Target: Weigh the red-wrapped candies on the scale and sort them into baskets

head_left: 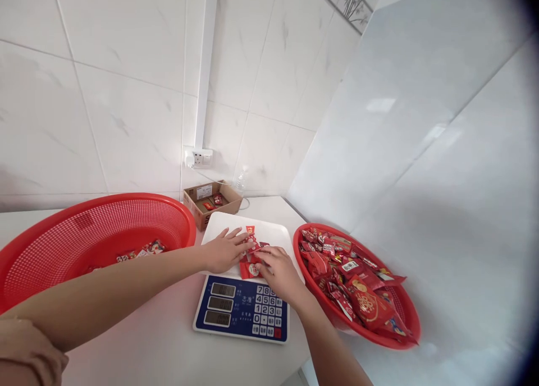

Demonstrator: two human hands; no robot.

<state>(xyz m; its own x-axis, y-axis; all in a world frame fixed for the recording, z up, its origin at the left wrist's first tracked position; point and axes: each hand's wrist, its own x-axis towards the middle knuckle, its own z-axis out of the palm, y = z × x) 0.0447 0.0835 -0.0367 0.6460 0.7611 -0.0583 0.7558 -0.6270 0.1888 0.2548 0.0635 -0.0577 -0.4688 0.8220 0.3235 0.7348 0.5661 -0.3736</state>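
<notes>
Two hands meet just beyond the scale (242, 310) keypad. The right hand (280, 271) curls over red candy packets (251, 269) at the front of the scale's white tray (229, 223), and its fingertips hide whether it pinches one. The left hand (223, 250) lies flat with fingers spread, touching them. Light fingertips, not palms, would gather them best, I judge. The scale's display digits are unreadable.

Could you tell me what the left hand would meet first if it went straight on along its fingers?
Probably the red candy packets on the scale tray, right at the left hand's fingertips; contact is hard to judge.
</notes>
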